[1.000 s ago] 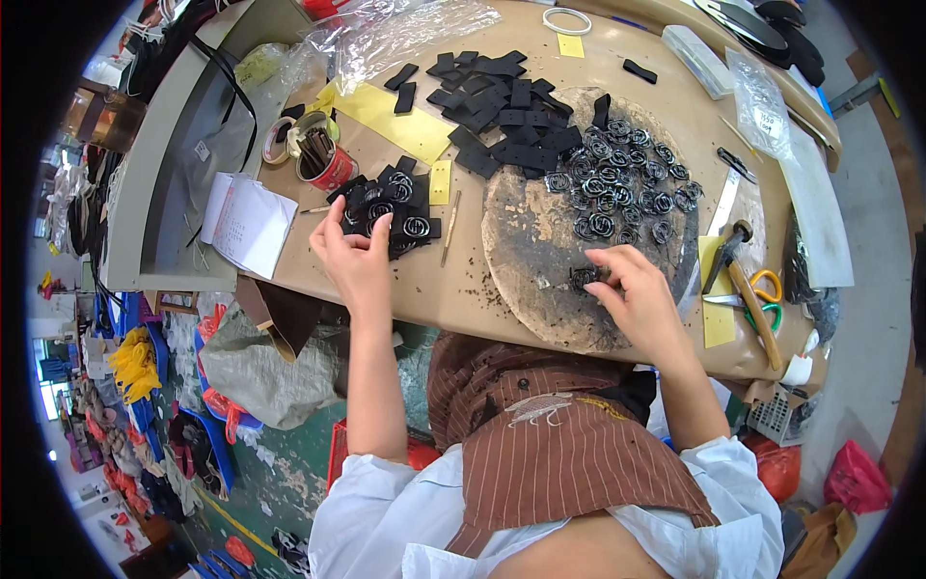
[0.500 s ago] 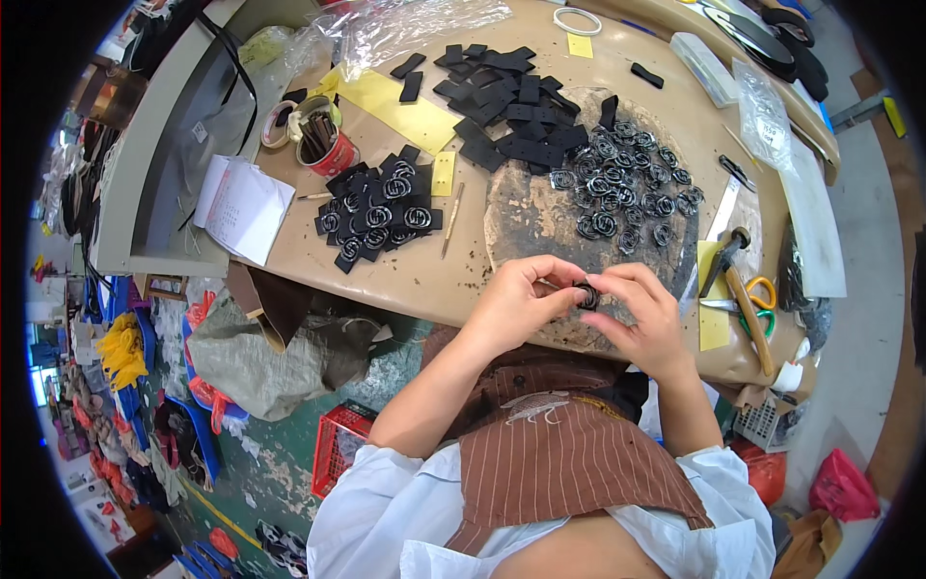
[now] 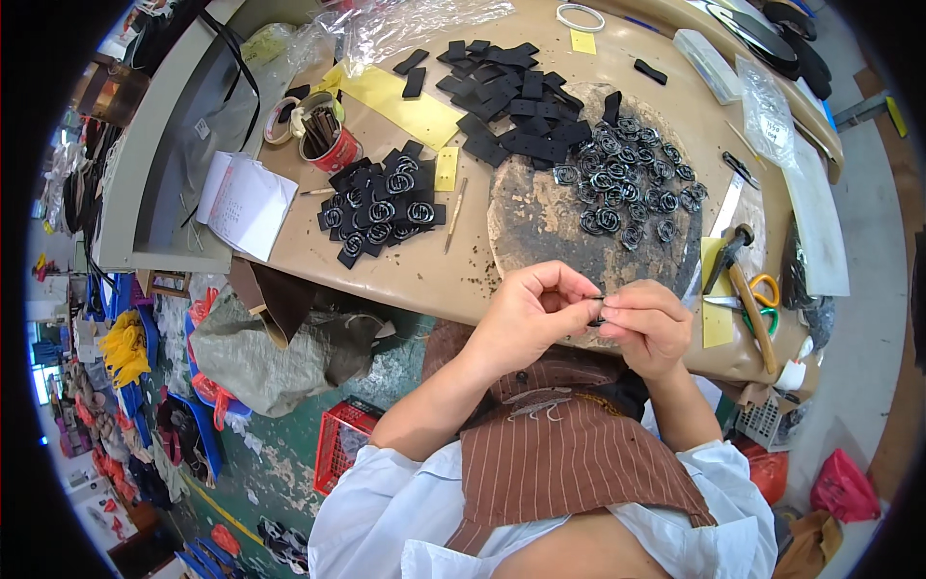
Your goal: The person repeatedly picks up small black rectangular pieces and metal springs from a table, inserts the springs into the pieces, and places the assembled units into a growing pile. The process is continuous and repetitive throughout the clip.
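While pinched between left hand (image 3: 529, 314) and right hand (image 3: 648, 323) at 6 o'clock of round pad (image 3: 540, 222), small dark buckle piece (image 3: 598, 311) looks light, stiff, slippery; best gripped by edges.

held piece (image 3: 599, 316): tiny dark part pinched between left hand (image 3: 529, 314) and right hand (image 3: 648, 323), mostly hidden by fingertips, kind unclear
papers (image 3: 249, 201), at 10 o'clock: print too small to read
person's face: cut off at 6 o'clock

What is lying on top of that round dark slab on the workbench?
On the round dark slab lies a cluster of small metal ring buckles, with black strips overlapping its far edge. Both hands cover its near edge, so anything there is hidden.
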Tool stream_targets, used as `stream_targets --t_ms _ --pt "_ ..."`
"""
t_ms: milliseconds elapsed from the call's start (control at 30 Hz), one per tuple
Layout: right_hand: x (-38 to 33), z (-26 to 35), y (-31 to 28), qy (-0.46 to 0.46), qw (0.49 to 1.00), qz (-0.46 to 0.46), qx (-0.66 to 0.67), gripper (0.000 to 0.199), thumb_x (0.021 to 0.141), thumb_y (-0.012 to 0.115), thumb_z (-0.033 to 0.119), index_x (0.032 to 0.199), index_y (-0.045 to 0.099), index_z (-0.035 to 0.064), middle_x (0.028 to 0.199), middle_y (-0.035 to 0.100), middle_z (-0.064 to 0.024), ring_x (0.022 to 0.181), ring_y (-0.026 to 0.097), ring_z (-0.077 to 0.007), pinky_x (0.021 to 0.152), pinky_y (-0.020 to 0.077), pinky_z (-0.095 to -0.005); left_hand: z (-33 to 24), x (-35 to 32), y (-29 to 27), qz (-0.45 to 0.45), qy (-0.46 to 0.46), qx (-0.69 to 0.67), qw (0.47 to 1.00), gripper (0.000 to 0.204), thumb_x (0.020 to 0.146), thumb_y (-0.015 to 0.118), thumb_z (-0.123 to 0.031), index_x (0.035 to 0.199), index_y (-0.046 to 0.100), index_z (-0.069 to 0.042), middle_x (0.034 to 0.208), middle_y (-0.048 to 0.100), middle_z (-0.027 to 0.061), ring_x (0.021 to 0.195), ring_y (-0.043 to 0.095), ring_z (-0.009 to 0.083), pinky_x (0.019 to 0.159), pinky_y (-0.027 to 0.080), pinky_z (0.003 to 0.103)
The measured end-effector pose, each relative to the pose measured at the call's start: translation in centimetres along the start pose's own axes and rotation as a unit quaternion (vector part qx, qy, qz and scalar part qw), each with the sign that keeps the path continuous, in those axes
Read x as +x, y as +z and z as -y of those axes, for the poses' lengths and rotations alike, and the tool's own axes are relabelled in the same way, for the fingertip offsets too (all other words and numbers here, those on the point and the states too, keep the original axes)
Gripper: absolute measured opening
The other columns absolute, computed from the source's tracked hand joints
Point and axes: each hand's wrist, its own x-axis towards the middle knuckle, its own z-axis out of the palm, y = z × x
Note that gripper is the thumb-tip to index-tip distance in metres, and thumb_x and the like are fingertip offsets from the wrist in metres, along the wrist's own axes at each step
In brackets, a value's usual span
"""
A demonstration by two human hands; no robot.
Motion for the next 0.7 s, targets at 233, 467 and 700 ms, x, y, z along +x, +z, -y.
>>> stream_targets --t_ms 233,467,700 --pt "-1.6 0.8 2.8 0.056 0.992 -0.108 -0.042 0.025 0.069 0.077 0.018 0.083 0.059 0.0102 0.085 0.049 -0.0050 0.072 0.047 -0.0162 0.060 0.0396 -0.0265 1.1 -0.5 1.1 -0.017 0.007 -0.203 0.979 0.027 0.083 0.060 -0.001 0.109 0.053 -0.001 0.090 0.060 0.0037 0.083 0.058 0.0077 0.073 0.050 0.021" --pt "2.5 1.3 -1.7 0.152 0.981 0.112 0.043 0.038 0.069 0.075 0.015 0.103 0.062 0.0046 0.099 0.053 -0.0089 0.091 0.054 -0.0223 0.078 0.0441 -0.0307 -0.5 -0.5 -0.4 -0.004 0.020 -0.076 0.997 0.057 0.079 0.064 0.003 0.129 0.039 -0.001 0.090 0.063 0.0044 0.081 0.060 0.0081 0.071 0.049 0.020" --pt "4.4 0.7 -3.4 0.167 0.921 0.318 0.152 0.035 0.068 0.074 0.007 0.101 0.065 0.0063 0.094 0.057 -0.0070 0.086 0.058 -0.0217 0.073 0.0475 -0.0299 -1.4 -0.8 -0.9 0.060 -0.047 0.020 0.997 0.064 0.077 0.065 0.003 0.132 0.033 0.001 0.087 0.064 0.0059 0.080 0.060 0.0090 0.073 0.048 0.022"
